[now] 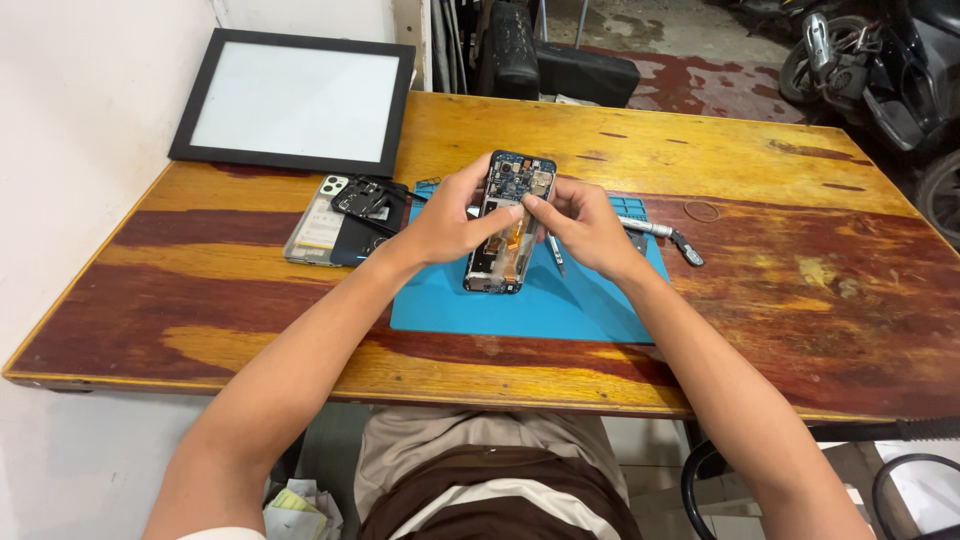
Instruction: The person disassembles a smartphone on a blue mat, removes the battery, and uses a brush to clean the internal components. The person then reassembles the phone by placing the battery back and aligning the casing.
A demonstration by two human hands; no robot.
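Your left hand (445,222) grips opened black smartphone with exposed blue circuit board (508,215) above blue rubber work mat (560,300); your right hand (585,228) pinches its upper edge, fingers closed

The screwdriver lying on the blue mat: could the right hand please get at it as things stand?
Probably yes. The screwdriver lies in the open just beyond the right hand, nothing covering it, though that hand is busy on the opened phone and would have to let go.

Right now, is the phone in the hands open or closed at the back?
Open. The phone has no back cover: circuit board and inner parts show. The left hand and right hand hold it.
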